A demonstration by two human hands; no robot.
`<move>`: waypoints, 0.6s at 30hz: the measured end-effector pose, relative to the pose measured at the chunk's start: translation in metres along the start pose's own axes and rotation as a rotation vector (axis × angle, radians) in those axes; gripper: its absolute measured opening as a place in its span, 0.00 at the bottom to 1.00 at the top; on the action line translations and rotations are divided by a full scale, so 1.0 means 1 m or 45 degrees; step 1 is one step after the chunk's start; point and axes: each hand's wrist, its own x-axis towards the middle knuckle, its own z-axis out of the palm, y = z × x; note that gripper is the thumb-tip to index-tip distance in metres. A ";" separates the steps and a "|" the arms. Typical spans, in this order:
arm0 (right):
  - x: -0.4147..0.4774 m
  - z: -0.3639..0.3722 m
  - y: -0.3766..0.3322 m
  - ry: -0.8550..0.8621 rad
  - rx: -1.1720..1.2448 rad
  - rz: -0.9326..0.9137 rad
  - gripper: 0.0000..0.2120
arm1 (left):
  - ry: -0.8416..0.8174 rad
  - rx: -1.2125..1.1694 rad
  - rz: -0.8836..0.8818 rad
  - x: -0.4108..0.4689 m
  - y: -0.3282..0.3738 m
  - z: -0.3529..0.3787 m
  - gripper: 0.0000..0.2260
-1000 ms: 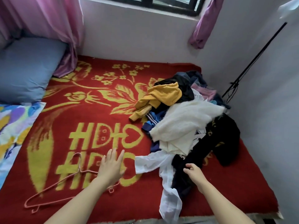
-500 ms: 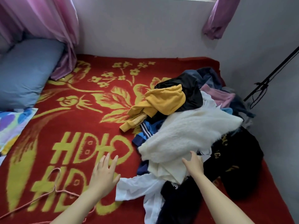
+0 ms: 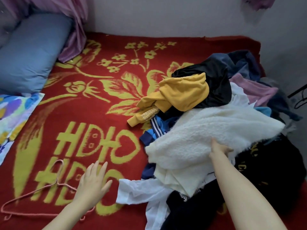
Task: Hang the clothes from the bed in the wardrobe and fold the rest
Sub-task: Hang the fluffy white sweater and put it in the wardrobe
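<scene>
A heap of clothes lies on the right half of the bed. On top is a fluffy cream sweater (image 3: 207,136), with a mustard yellow top (image 3: 181,95) and a black garment (image 3: 214,80) behind it. A thin white shirt (image 3: 142,193) trails out at the front, and a black printed garment (image 3: 279,171) lies to the right. My right hand (image 3: 219,150) grips the cream sweater's near edge, the fingers tucked into the fabric. My left hand (image 3: 93,181) hovers flat with spread fingers over the red blanket (image 3: 93,103). A pink wire hanger (image 3: 39,191) lies just left of it.
A blue pillow (image 3: 31,57) and a colourful patterned cloth (image 3: 13,117) sit at the left. Pink curtain fabric (image 3: 73,25) hangs down at the back left corner. A grey wall borders the bed at the back and right, with a black stand (image 3: 299,92) against it.
My right hand went from the dark cloth at the front up to the cream sweater and took hold of its edge. The view moved closer to the pile. My left hand stayed near the hanger.
</scene>
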 end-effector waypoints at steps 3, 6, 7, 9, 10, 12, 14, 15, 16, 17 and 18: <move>0.010 -0.001 0.009 0.069 -0.167 -0.130 0.38 | -0.013 0.009 -0.017 -0.001 -0.003 0.002 0.32; 0.009 -0.009 0.007 0.320 -0.088 -0.068 0.21 | -0.006 0.014 -0.020 0.001 -0.005 -0.001 0.32; 0.007 -0.014 0.006 0.340 -0.097 -0.089 0.15 | -0.004 0.003 -0.019 0.001 -0.005 -0.002 0.31; 0.005 -0.022 0.006 0.317 -0.200 -0.190 0.09 | 0.007 -0.025 -0.014 0.000 -0.003 -0.006 0.31; 0.002 -0.025 0.007 0.318 -0.274 -0.244 0.10 | 0.015 -0.038 -0.008 -0.001 -0.001 -0.008 0.31; -0.011 -0.030 0.010 0.304 -0.372 -0.389 0.13 | 0.033 -0.066 0.014 -0.002 0.005 -0.012 0.31; -0.033 -0.033 0.019 0.268 -0.399 -0.506 0.14 | 0.056 -0.090 0.040 -0.006 0.014 -0.014 0.31; -0.046 -0.034 0.028 0.232 -0.415 -0.546 0.13 | 0.065 -0.091 0.057 -0.008 0.018 -0.015 0.31; -0.062 -0.035 0.039 0.183 -0.433 -0.580 0.12 | 0.072 -0.098 0.079 -0.011 0.024 -0.016 0.32; -0.077 -0.034 0.052 0.125 -0.438 -0.627 0.11 | 0.072 -0.103 0.107 -0.012 0.030 -0.014 0.33; -0.096 -0.032 0.066 0.061 -0.427 -0.683 0.10 | 0.066 -0.107 0.142 -0.014 0.037 -0.014 0.34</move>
